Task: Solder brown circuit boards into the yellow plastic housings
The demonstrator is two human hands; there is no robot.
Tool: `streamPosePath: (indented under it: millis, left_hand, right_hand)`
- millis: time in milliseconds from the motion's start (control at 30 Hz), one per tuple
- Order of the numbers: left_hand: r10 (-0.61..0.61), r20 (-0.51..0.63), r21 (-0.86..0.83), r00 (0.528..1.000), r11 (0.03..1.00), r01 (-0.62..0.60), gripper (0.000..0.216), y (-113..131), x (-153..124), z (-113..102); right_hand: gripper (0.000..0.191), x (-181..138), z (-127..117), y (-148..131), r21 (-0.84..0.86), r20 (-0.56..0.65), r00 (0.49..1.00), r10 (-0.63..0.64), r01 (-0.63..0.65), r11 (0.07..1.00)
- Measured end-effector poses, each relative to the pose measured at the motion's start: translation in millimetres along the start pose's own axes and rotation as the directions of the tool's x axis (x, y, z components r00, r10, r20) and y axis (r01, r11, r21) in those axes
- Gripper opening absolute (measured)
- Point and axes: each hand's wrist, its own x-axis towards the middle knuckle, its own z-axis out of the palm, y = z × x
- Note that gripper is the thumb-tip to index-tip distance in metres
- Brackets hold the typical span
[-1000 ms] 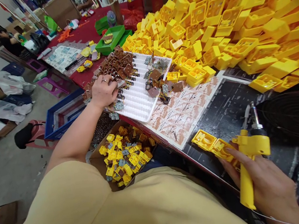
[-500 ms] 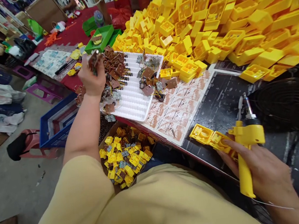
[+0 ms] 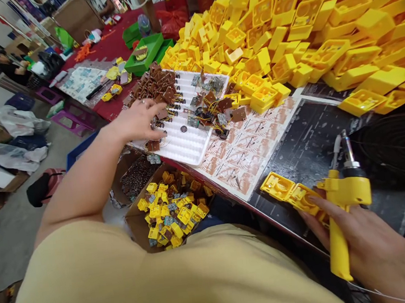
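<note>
left fingers (image 3: 153, 110): lowered to white tray (image 3: 189, 148) | black disc (image 3: 183, 129): newly there

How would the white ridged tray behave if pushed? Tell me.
The white tray looks thin and moulded, so probably light and slightly flexible. Brown boards heaped loosely on it would likely slide, and their thin wires might snag.

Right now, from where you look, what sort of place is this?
Probably an assembly workshop: a heap of yellow plastic casings, a ribbed white plastic tray carrying brown wired boards, and a yellow pistol-shaped tool with metal tip suggest it.
</note>
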Motion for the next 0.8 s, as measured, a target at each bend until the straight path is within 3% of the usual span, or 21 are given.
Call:
streamPosePath:
  millis: [67,133,300,467,567,667,800]
  left_hand:
    - [-0.105,0.057,0.071,0.993,0.992,0.1,0.085,-4,-14,16]
    - [-0.126,0.058,0.072,0.99,0.99,0.122,0.08,-9,-18,30]
    - [0.025,-0.069,-0.082,0.997,0.996,-0.03,0.06,-28,-9,41]
    - [-0.247,-0.119,-0.026,0.962,0.969,0.246,0.054,-5,-11,42]
    - [-0.265,-0.163,0.023,0.95,0.962,0.272,0.053,10,-12,50]
    - [-0.234,-0.247,-0.075,0.94,0.972,0.222,0.041,4,-11,60]
    - [-0.323,-0.443,-0.401,0.837,0.906,0.138,0.021,-17,-14,66]
  right_hand:
    - [0.031,1,0,0,0.001,-0.002,1.0,-0.001,0.001,1.0]
    - [0.032,1,0,0,0.004,0.0,1.0,0.002,-0.002,1.0]
    - [0.03,0,1,-1,-0.014,0.005,1.0,-0.001,0.001,1.0]
    - [0.028,1,2,-3,-0.014,0.002,1.0,0.025,-0.025,1.0]
    - [0.029,1,2,-3,-0.015,0.006,1.0,0.011,-0.011,1.0]
    - [0.029,0,1,-2,-0.015,0.017,1.0,0.006,-0.006,1.0]
    - [0.028,2,0,-2,-0.002,0.001,1.0,-0.009,0.009,1.0]
